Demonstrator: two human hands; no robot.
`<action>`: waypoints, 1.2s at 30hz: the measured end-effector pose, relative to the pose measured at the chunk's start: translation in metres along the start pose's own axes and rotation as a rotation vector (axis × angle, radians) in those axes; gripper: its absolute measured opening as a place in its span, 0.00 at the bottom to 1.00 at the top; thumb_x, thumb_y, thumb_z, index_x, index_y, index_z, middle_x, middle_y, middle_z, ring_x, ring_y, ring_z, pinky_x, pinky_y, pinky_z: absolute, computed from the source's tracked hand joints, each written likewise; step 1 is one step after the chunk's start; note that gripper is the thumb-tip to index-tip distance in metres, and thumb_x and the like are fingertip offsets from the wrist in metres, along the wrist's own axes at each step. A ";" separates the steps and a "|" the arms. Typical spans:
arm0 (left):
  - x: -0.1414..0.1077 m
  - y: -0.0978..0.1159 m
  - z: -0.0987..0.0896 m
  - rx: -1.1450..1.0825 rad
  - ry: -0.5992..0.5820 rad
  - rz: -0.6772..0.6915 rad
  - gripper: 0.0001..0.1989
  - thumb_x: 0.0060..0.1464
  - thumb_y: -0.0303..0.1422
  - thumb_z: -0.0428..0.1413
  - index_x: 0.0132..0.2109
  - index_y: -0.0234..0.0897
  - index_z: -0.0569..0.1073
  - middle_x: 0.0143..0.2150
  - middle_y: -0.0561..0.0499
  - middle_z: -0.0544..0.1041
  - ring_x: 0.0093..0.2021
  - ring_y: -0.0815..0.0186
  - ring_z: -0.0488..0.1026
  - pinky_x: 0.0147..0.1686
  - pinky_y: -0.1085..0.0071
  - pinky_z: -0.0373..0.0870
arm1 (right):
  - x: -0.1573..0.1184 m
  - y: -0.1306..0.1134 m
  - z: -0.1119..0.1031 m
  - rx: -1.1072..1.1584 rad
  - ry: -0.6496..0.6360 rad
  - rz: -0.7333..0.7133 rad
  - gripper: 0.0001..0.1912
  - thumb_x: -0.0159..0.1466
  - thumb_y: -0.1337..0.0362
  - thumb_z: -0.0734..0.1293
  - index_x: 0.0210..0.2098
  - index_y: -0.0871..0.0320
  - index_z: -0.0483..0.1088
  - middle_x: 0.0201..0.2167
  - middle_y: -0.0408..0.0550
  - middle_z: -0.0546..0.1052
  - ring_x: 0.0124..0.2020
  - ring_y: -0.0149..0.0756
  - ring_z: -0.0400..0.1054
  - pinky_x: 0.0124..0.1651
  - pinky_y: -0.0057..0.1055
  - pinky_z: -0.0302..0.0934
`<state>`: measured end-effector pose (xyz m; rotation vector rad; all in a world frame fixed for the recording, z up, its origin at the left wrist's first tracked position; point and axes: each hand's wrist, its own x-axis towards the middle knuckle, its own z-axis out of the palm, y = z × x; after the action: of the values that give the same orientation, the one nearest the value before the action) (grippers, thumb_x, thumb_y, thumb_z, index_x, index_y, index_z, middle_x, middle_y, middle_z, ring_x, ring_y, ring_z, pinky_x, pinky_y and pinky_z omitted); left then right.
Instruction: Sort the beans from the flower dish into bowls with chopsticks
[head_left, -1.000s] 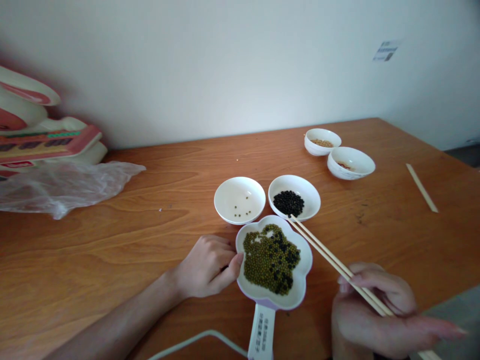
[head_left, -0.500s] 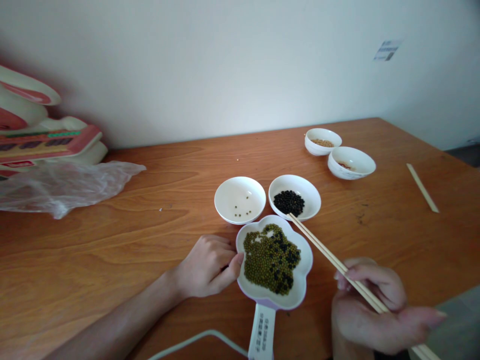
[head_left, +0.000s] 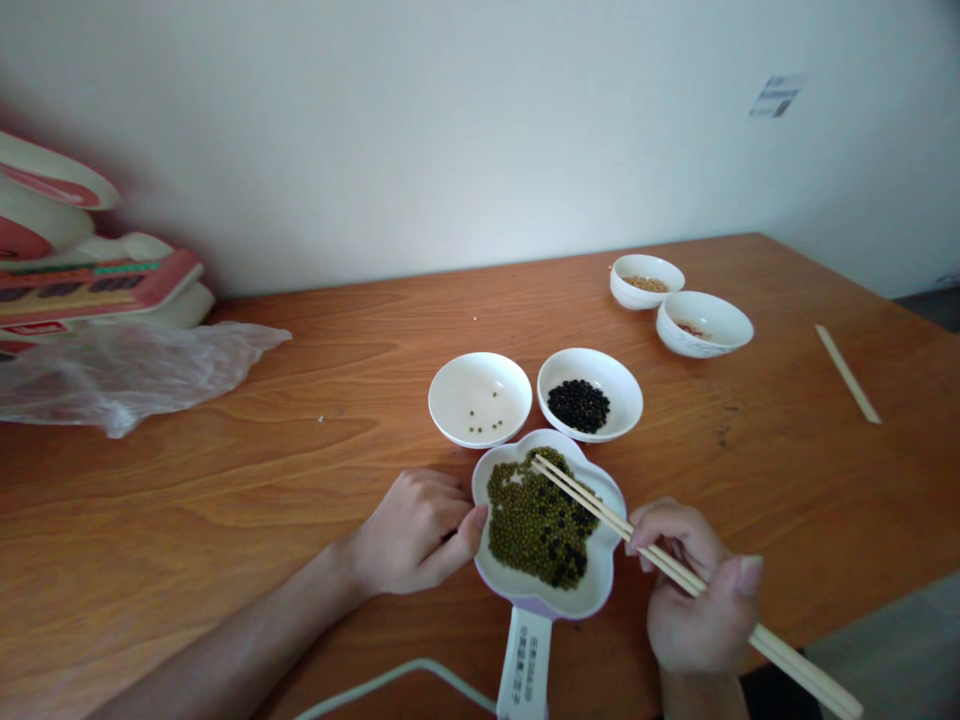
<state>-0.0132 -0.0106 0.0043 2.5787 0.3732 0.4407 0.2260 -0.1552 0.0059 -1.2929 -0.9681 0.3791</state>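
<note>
Two chopsticks (head_left: 600,508), five dishes (head_left: 547,590)

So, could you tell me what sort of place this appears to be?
Probably a plain room at home: a wooden table against a bare white wall, set with small white bowls of beans and a crumpled plastic bag.

Wooden chopsticks (head_left: 592,505) slant over the flower-shaped dish (head_left: 604,590) of green and black beans.

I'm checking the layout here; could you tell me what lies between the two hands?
The head view shows the flower-shaped dish of mixed beans between the left hand and the right hand.
</note>
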 end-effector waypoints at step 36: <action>0.000 0.001 -0.001 0.019 -0.001 0.009 0.23 0.73 0.31 0.42 0.26 0.37 0.64 0.24 0.50 0.73 0.24 0.68 0.65 0.29 0.65 0.55 | -0.003 -0.001 -0.004 -0.001 0.006 0.001 0.42 0.70 0.33 0.47 0.23 0.56 0.73 0.19 0.46 0.70 0.22 0.37 0.65 0.27 0.34 0.58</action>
<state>-0.0132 -0.0108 0.0059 2.5998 0.3671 0.4414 0.2270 -0.1597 0.0053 -1.2947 -0.9624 0.3750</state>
